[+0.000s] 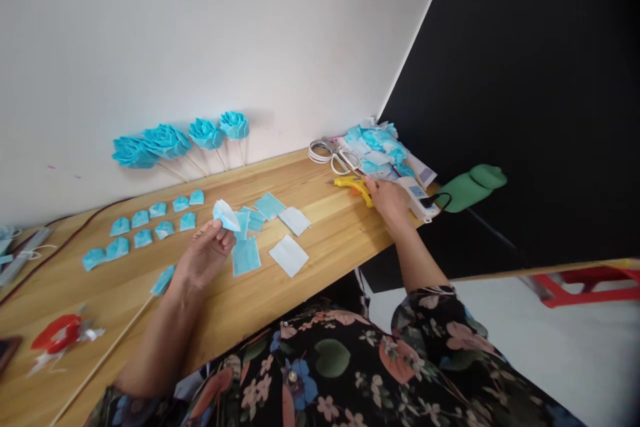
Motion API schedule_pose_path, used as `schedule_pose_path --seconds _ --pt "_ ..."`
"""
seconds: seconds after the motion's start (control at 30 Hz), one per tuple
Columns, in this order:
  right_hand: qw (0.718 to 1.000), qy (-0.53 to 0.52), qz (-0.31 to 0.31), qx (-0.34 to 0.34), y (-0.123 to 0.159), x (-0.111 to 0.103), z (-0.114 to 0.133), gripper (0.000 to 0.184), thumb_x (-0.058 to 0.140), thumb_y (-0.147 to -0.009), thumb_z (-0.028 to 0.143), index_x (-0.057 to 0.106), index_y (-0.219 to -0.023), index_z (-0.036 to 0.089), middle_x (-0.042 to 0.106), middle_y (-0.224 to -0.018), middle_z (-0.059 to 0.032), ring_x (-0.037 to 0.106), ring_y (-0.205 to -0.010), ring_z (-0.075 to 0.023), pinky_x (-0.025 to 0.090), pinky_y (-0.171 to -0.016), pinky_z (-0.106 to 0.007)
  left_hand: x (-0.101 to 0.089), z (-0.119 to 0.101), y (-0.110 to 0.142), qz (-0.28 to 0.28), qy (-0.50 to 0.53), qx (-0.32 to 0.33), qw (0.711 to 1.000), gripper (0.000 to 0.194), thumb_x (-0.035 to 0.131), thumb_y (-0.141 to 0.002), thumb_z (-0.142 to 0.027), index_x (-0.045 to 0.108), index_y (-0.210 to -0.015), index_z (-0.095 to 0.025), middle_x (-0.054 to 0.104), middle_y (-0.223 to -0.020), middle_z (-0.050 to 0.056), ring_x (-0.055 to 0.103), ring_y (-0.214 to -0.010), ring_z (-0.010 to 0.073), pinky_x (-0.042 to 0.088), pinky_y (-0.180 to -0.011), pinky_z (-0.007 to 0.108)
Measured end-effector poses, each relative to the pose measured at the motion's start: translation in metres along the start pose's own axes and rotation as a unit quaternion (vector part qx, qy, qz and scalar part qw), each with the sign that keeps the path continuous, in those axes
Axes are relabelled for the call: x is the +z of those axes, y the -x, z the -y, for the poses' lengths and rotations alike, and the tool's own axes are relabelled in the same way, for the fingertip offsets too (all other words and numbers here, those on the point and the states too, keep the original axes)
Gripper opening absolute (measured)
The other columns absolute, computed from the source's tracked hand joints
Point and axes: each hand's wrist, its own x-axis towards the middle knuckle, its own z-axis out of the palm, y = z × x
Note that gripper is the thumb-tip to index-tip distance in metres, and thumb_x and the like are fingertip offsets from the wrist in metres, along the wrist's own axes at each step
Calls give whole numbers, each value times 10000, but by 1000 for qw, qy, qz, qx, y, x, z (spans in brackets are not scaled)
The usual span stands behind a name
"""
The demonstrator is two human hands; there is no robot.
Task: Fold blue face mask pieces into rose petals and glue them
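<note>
My left hand [204, 255] pinches a folded blue-and-white fabric petal [227, 215] above the wooden table. Over at the right, my right hand [389, 200] is closed at the rear of a yellow hot glue gun [354, 185], whose nozzle points left. Flat blue and white fabric squares [290, 255] lie between the two hands. Several folded blue petals [143, 237] sit in rows left of my left hand. Beneath the left forearm passes a wooden stick [107, 355] with a blue wrapped tip [163, 280].
Several blue fabric flowers [205, 134] on sticks lean against the wall. White-handled scissors [334, 155] and a heap of fabric scraps [377, 147] lie at the far right, near a power strip [418, 199] and a green pouch [473, 187]. A red tape roll [59, 333] lies front left.
</note>
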Motion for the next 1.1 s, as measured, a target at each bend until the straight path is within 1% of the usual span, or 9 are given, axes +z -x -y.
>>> schedule_pose_path --seconds 0.13,0.23,0.33,0.5,0.63,0.7,0.8,0.93,1.1 --pt "983 53 -20 -175 9 -6 20 443 439 -994 480 731 -1058 155 729 -1069 -188 638 -1060 -333 428 -928 -446 1 0 0 -13 2 -3 1000 405 867 -688 -242 479 -600 -168 404 -557 -62 421 -523 63 414 -505 202" --pt "918 70 32 -390 18 9 47 444 586 -939 445 630 -1285 169 670 -1274 -148 568 -1204 -326 352 -1073 -493 0 -1 0 -24 9 -8 1000 412 880 -669 -226 479 -596 -168 397 -557 -63 413 -525 60 417 -510 200" --pt "879 104 72 -459 20 34 74 407 628 -923 350 615 -1290 176 618 -1356 -137 510 -1269 -323 239 -1154 -546 -1 -2 0 -30 15 0 999 408 893 -647 -228 494 -593 -165 400 -556 -62 412 -524 58 413 -505 194" --pt "884 130 115 -434 8 67 118 223 495 -949 145 707 -886 170 717 -997 -116 589 -1017 -264 284 -1117 -491 0 -2 0 -27 20 10 999 384 881 -663 -230 514 -574 -162 417 -545 -54 427 -515 59 399 -503 197" --pt "886 -75 157 -431 12 65 164 250 471 -983 236 704 -918 169 729 -1003 -113 617 -1018 -255 392 -1007 -431 1 -2 -1 -21 17 9 1000 401 893 -649 -267 518 -566 -153 433 -545 -51 440 -514 61 385 -507 203" --pt "852 -251 233 -397 24 59 183 315 431 -1013 363 700 -1036 201 733 -1089 -79 641 -1058 -224 446 -971 -378 2 -2 -1 -20 12 12 1000 407 896 -647 -278 518 -565 -150 433 -541 -52 445 -517 63 381 -514 205" --pt "757 -427 382 -314 49 57 197 411 489 -972 516 651 -1229 239 724 -1166 -55 659 -1101 -202 492 -960 -346 3 -3 0 -21 -4 16 1000 414 892 -654 -298 519 -554 -147 437 -529 -52 442 -509 61 370 -513 204" --pt "692 -507 461 -226 71 72 193 535 534 -936 575 577 -1366 260 706 -1230 -64 650 -1148 -209 502 -987 -373 4 -1 0 -28 -30 26 999 407 891 -651 -332 541 -562 -144 454 -519 -50 436 -501 59 345 -507 203" --pt "649 -528 502 -218 81 83 184 657 611 -891 562 479 -1465 271 644 -1354 -82 598 -1239 -242 464 -1055 -441 4 2 -1 -37 -56 34 997 374 892 -641 -361 587 -603 -147 487 -519 -45 448 -510 69 329 -518 214"
